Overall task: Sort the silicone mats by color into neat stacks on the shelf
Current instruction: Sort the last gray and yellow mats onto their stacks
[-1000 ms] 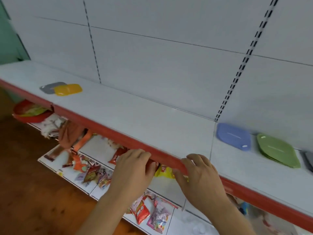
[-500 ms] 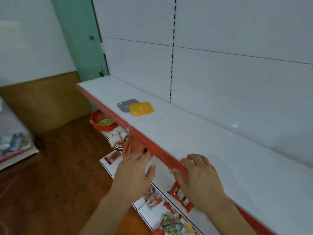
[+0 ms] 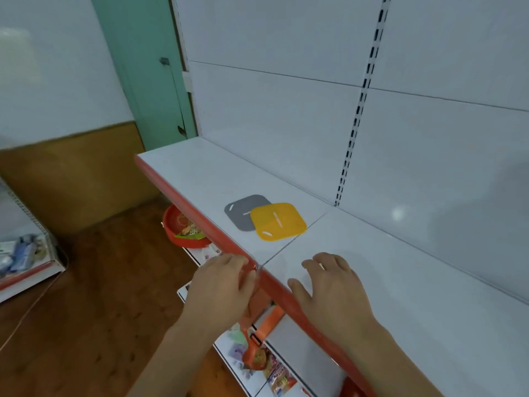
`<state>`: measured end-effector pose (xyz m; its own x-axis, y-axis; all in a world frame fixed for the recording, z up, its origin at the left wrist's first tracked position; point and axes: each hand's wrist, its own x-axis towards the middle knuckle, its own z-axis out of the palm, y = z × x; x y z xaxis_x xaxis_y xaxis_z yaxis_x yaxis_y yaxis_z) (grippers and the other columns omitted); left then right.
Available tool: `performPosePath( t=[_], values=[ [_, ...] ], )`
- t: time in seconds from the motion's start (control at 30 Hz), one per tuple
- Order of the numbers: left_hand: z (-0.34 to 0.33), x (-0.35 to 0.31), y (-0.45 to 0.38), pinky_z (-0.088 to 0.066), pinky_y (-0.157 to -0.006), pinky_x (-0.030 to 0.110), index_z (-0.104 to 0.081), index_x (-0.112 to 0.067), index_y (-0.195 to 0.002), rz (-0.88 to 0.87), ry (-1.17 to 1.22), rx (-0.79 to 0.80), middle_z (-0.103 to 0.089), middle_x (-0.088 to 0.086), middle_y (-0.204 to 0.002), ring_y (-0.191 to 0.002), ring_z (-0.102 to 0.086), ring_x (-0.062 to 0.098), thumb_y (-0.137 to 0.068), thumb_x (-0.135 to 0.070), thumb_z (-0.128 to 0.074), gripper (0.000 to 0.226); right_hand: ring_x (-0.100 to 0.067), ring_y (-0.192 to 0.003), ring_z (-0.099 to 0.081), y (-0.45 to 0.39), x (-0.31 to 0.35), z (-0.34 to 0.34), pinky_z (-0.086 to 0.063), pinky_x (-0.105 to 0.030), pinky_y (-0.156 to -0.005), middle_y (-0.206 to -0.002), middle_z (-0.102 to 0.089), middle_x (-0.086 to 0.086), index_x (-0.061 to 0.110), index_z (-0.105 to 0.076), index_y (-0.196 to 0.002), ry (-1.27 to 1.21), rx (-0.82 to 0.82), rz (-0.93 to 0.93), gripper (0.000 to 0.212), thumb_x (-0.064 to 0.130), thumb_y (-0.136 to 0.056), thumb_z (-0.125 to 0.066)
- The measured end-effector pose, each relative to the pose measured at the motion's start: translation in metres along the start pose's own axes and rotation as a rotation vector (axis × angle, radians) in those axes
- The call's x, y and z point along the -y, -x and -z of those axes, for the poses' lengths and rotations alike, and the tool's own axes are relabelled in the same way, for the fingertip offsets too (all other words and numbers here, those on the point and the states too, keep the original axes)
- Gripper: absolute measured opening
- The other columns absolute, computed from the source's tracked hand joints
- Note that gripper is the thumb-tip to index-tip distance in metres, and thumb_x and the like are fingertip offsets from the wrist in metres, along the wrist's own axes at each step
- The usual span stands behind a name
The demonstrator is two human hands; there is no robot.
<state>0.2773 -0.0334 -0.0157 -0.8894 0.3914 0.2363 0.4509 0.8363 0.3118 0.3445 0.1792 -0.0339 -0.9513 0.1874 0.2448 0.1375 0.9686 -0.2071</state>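
Note:
A yellow silicone mat (image 3: pixel 277 222) lies on the white shelf (image 3: pixel 400 282) and partly covers a grey mat (image 3: pixel 242 212) to its left. Both sit near the shelf's red front edge (image 3: pixel 200 222). My left hand (image 3: pixel 221 285) is at the red edge, just in front of the mats, fingers loosely curved and holding nothing. My right hand (image 3: pixel 332 285) hovers over or rests on the shelf top, fingers spread, a short way in front of the yellow mat.
A red basin (image 3: pixel 174 227) with packets stands below the shelf's left end. Lower shelves (image 3: pixel 274 365) hold snack packets. A green door (image 3: pixel 148 75) and a wood-panelled wall are at left, another rack (image 3: pixel 23 262) at far left. White back panels rise behind the shelf.
The view has shifted left along the shelf and the grey and yellow mats are now close. My right hand moved from the red edge onto the shelf top.

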Motion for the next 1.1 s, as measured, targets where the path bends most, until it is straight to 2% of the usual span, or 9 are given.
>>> performPosePath(
  t=[0.13,0.23,0.33,0.43,0.67,0.8,0.93,1.03,1.1],
  values=[
    [-0.006,0.043,-0.061,-0.058,-0.082,0.041,-0.073,-0.020,-0.115,-0.086,-0.044,0.002,-0.075,0.000,-0.103,-0.094,-0.069,0.026,-0.095,-0.045,-0.045,0.042,-0.032,-0.119,-0.059,-0.047,0.021,-0.020,-0.056,-0.047,-0.092,-0.125,-0.067,-0.008,0.017,-0.072,-0.118,0.052,0.031,-0.075,0.061,0.062,-0.090,-0.041],
    [-0.008,0.066,-0.105,-0.056,-0.078,0.042,-0.072,-0.018,-0.114,-0.165,-0.075,0.055,-0.074,0.002,-0.099,-0.092,-0.067,0.027,-0.095,-0.048,-0.036,0.051,-0.033,-0.116,-0.061,-0.075,0.036,-0.032,-0.058,-0.047,-0.088,-0.124,-0.067,-0.010,0.017,-0.072,-0.119,0.089,0.030,-0.148,0.060,0.061,-0.090,-0.042],
    [-0.012,0.086,-0.145,-0.056,-0.077,0.042,-0.071,-0.018,-0.115,-0.226,-0.051,0.068,-0.073,0.004,-0.098,-0.092,-0.067,0.029,-0.098,-0.044,-0.046,0.040,-0.036,-0.114,-0.062,-0.098,0.049,-0.039,-0.059,-0.049,-0.085,-0.124,-0.067,-0.013,0.015,-0.071,-0.118,0.109,0.037,-0.238,0.061,0.062,-0.089,-0.043],
    [-0.023,0.101,-0.171,-0.054,-0.078,0.041,-0.068,-0.019,-0.115,-0.269,-0.022,0.118,-0.071,0.003,-0.101,-0.095,-0.065,0.029,-0.099,-0.041,-0.053,0.031,-0.032,-0.120,-0.056,-0.113,0.057,-0.044,-0.056,-0.047,-0.090,-0.132,-0.059,-0.009,0.019,-0.064,-0.125,0.135,0.127,-0.338,0.063,0.067,-0.091,-0.042],
    [-0.043,0.108,-0.229,-0.052,-0.088,0.044,-0.061,-0.015,-0.129,-0.260,-0.088,0.247,-0.062,0.008,-0.121,-0.113,-0.054,0.033,-0.098,-0.051,-0.056,0.048,-0.026,-0.121,-0.044,-0.150,0.046,-0.026,-0.050,-0.044,-0.095,-0.131,-0.050,-0.001,0.026,-0.049,-0.133,0.085,0.336,-0.472,0.085,0.090,-0.078,-0.039],
    [-0.038,0.105,-0.248,-0.050,-0.088,0.041,-0.057,-0.017,-0.116,-0.200,-0.163,0.366,-0.055,0.007,-0.118,-0.113,-0.051,0.031,-0.093,-0.067,-0.055,0.055,-0.026,-0.119,-0.046,-0.165,0.037,-0.018,-0.049,-0.042,-0.095,-0.124,-0.050,-0.003,0.025,-0.053,-0.123,-0.002,0.373,-0.544,0.081,0.090,-0.074,-0.050],
    [-0.033,0.102,-0.264,-0.044,-0.074,0.038,-0.046,-0.018,-0.095,-0.147,-0.161,0.441,-0.053,0.003,-0.098,-0.097,-0.056,0.028,-0.085,-0.073,-0.063,0.058,-0.027,-0.113,-0.048,-0.182,0.028,-0.021,-0.048,-0.038,-0.088,-0.117,-0.049,-0.004,0.020,-0.050,-0.120,-0.019,0.437,-0.636,0.086,0.085,-0.066,-0.066],
    [-0.036,0.105,-0.272,-0.041,-0.066,0.036,-0.050,-0.016,-0.095,-0.131,-0.081,0.508,-0.061,0.001,-0.095,-0.090,-0.061,0.027,-0.080,-0.072,-0.069,0.061,-0.024,-0.102,-0.053,-0.187,0.026,-0.024,-0.044,-0.035,-0.076,-0.108,-0.054,-0.001,0.020,-0.049,-0.112,-0.105,0.449,-0.701,0.084,0.079,-0.059,-0.076],
    [-0.038,0.107,-0.277,-0.040,-0.063,0.035,-0.052,-0.017,-0.094,-0.139,-0.045,0.538,-0.063,0.000,-0.093,-0.087,-0.062,0.024,-0.078,-0.074,-0.069,0.061,-0.024,-0.107,-0.052,-0.189,0.028,-0.024,-0.045,-0.034,-0.078,-0.112,-0.055,-0.002,0.021,-0.050,-0.115,-0.094,0.444,-0.713,0.082,0.076,-0.061,-0.078]
  ],
)
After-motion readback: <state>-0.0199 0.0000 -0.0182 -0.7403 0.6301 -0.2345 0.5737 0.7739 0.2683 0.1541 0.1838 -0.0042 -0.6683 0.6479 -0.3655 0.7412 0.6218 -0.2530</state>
